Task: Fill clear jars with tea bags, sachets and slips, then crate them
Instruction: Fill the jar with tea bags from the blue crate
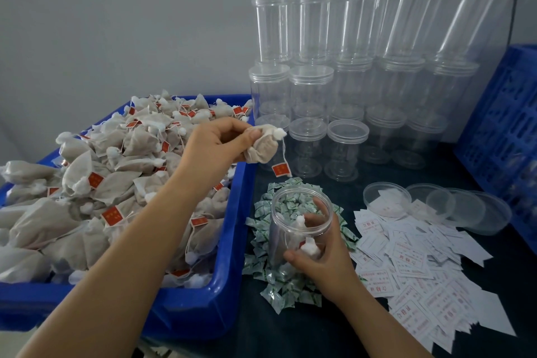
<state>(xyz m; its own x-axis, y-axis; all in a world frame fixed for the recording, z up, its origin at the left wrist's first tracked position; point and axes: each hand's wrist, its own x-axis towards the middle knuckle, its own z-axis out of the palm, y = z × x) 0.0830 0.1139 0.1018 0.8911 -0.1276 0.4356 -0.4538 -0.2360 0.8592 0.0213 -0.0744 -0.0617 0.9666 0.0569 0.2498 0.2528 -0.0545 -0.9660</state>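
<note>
Head view: left hand [216, 141] pinching a beige mesh tea bag [263, 145] with dangling red tag above the blue plastic tub [232, 256] heaped with more. Right hand [318, 253] wrapped around an open clear plastic jar [299, 221] on green-and-white sachets [263, 244], fingers blurred through its wall. White printed slips [421, 264] alongside, text unreadable; blue crate [505, 125] cut off.

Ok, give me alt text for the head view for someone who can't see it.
The left hand pinches a beige tea bag with a red tag above an open clear plastic jar gripped by the right hand. A blue tub of tea bags sits left; white paper slips lie right.
</note>
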